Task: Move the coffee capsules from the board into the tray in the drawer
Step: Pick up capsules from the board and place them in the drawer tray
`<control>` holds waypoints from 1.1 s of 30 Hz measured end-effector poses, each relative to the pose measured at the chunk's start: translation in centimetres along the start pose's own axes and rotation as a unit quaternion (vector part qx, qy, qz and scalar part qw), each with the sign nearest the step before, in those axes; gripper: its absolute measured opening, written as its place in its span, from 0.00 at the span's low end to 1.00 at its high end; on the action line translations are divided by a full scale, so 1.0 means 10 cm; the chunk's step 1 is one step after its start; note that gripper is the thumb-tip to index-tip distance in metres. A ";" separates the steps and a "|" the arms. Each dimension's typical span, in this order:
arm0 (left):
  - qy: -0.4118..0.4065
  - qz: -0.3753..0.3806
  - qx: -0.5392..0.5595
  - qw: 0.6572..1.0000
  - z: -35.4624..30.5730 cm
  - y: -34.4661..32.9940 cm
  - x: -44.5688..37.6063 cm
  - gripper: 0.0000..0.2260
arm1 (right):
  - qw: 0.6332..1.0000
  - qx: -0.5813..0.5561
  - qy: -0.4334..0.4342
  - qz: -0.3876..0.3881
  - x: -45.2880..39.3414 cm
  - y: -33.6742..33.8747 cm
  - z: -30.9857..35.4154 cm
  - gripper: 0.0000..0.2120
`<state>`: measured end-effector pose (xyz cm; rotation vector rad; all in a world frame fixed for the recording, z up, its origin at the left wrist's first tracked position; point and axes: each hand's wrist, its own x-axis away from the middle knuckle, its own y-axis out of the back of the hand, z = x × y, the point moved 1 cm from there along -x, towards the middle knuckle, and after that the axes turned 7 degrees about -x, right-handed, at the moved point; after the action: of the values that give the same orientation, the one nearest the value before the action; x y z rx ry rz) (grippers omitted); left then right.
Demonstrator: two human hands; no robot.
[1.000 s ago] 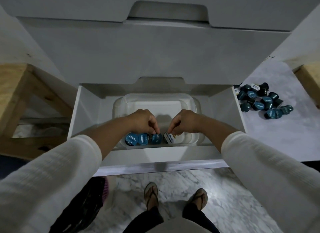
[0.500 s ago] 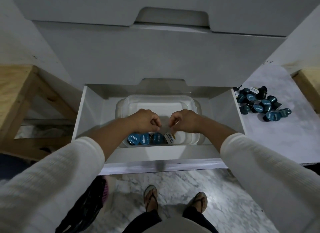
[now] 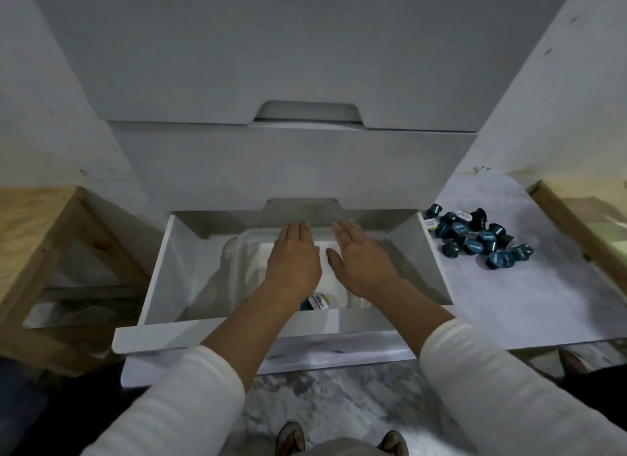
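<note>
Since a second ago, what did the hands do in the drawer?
Both hands let go of the capsules and opened flat: the left hand and right hand moved away from the near row toward the back of the tray. One capsule shows between the wrists. The pile on the board stayed put.

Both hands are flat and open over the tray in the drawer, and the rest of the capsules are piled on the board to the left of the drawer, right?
Not quite: the pile of capsules lies on the board to the right of the drawer, as the head view shows. The left hand and right hand are indeed flat and open over the tray.
</note>
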<state>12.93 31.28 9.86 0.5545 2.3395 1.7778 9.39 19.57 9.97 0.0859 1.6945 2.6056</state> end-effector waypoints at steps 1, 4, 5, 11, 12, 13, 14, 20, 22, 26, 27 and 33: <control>0.000 -0.012 0.004 1.000 -0.05 0.00 0.02 0.25 | 1.000 -0.001 0.004 -0.015 0.04 0.03 -0.01 0.26; -0.004 -0.044 0.016 0.999 -0.23 0.05 0.06 0.25 | 0.997 -0.016 0.010 -0.068 0.15 0.16 -0.08 0.25; -0.008 -0.054 0.019 0.998 -0.29 0.06 0.07 0.25 | 0.996 -0.019 0.011 -0.092 0.18 0.21 -0.12 0.26; -0.054 -0.095 0.024 0.994 -0.79 0.07 0.12 0.24 | 0.981 -0.022 0.002 -0.192 0.33 0.42 -0.57 0.24; -0.063 -0.101 0.023 0.993 -0.90 0.06 0.12 0.24 | 0.979 -0.025 0.003 -0.203 0.35 0.46 -0.67 0.23; -0.071 -0.106 0.023 0.992 -1.01 0.05 0.13 0.24 | 0.977 -0.027 0.002 -0.212 0.37 0.50 -0.77 0.23; -0.078 -0.112 0.023 0.990 -1.13 0.03 0.12 0.24 | 0.975 -0.028 0.002 -0.220 0.39 0.55 -0.88 0.23; -0.080 -0.127 0.045 0.988 -1.95 -0.23 -0.07 0.24 | 0.972 -0.043 0.005 -0.232 0.53 0.85 -1.69 0.22; -0.079 -0.119 0.054 0.988 -2.26 -0.36 -0.12 0.24 | 0.973 -0.044 0.004 -0.228 0.60 0.95 -2.03 0.21; -0.060 -0.092 0.077 0.991 -2.84 -0.67 -0.19 0.24 | 0.979 -0.051 -0.030 -0.197 0.73 1.04 -2.71 0.21; -0.051 -0.084 0.081 0.992 -2.96 -0.75 -0.21 0.24 | 0.980 -0.056 -0.041 -0.187 0.75 1.04 -2.88 0.21; -0.009 -0.004 0.114 0.993 -3.43 -1.32 -0.37 0.22 | 0.986 -0.093 -0.086 -0.111 0.84 0.90 -3.69 0.18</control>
<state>2.14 -3.93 6.68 0.5882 2.5455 1.5037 -1.28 -17.24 3.53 0.1068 1.3190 2.4943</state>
